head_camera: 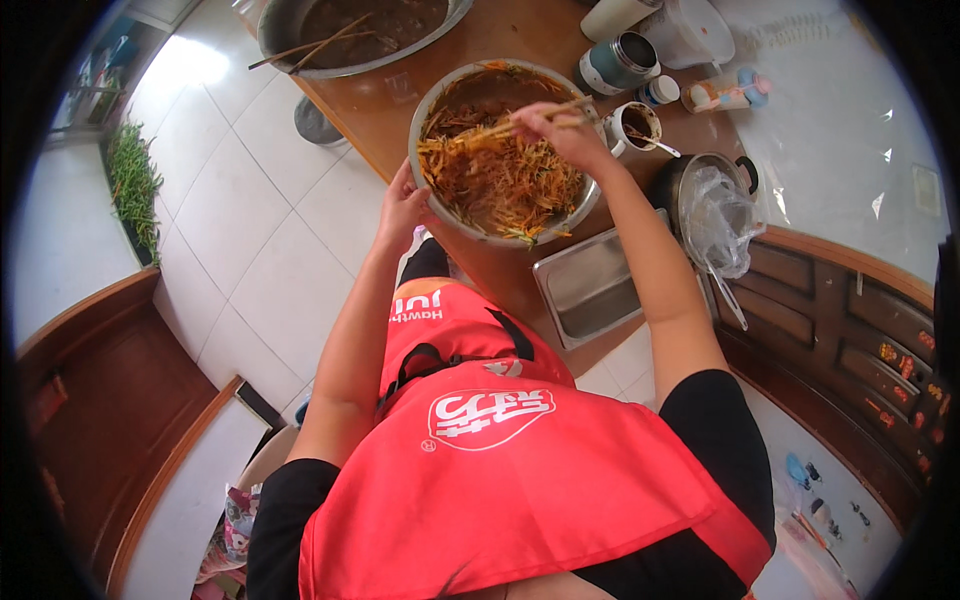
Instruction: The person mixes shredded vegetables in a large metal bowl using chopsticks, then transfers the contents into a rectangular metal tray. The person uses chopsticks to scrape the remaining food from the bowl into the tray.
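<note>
A round metal basin [441, 90] stands near the edge of the wooden table, holding a reddish, sauced mix of shredded vegetables [517, 191]. My left hand [403, 206] grips the basin's near-left rim, thumb on the upper side. Over the basin, my right hand [559, 135] is closed around a pair of wooden chopsticks [487, 135], whose tips reach into the shreds at the left side. Some strands lie along the chopsticks, slightly blurred. A few shreds hang over the near rim.
Right of the basin are a mug of dark sauce with a spoon [637, 126], a flask [616, 64] and a pot with a plastic bag [716, 210]. A rectangular steel tray [589, 289] lies nearer me. A larger basin [360, 64] with chopsticks across its rim stands beyond.
</note>
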Action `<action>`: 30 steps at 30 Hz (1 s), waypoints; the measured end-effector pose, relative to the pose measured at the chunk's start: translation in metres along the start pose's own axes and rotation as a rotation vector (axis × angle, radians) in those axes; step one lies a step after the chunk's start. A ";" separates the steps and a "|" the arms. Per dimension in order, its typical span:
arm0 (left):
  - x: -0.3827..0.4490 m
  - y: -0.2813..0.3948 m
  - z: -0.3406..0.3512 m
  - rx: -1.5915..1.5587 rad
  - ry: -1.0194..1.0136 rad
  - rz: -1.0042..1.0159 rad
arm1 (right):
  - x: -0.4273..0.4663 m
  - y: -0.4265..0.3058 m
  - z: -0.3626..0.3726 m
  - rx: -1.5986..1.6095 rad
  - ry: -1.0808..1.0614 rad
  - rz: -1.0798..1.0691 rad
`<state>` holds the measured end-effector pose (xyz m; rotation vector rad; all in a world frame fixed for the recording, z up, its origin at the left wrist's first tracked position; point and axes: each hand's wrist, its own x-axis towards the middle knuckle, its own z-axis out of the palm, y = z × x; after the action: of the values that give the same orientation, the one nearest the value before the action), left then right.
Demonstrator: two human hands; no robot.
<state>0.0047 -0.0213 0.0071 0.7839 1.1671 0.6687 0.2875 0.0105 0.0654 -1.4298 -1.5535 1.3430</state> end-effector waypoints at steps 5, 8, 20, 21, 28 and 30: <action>-0.005 0.008 0.006 0.018 0.016 0.008 | -0.088 -0.021 0.012 -0.203 0.076 -0.154; -0.002 0.004 0.003 0.042 0.020 0.018 | -0.124 -0.041 0.008 -0.096 0.142 -0.080; -0.005 0.010 0.011 0.064 -0.004 0.058 | -0.113 0.022 0.046 -0.396 0.046 -0.254; -0.005 0.011 0.010 0.068 -0.003 0.053 | -0.103 0.023 0.045 -0.400 0.095 -0.265; -0.006 0.011 0.008 0.045 -0.020 0.023 | -0.117 0.000 0.005 0.246 0.443 0.048; -0.005 0.009 0.004 0.057 -0.017 0.019 | -0.124 -0.005 -0.021 0.193 0.604 0.112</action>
<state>0.0069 -0.0209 0.0177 0.8484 1.1687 0.6454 0.3321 -0.1026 0.0984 -1.6197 -0.9390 0.9581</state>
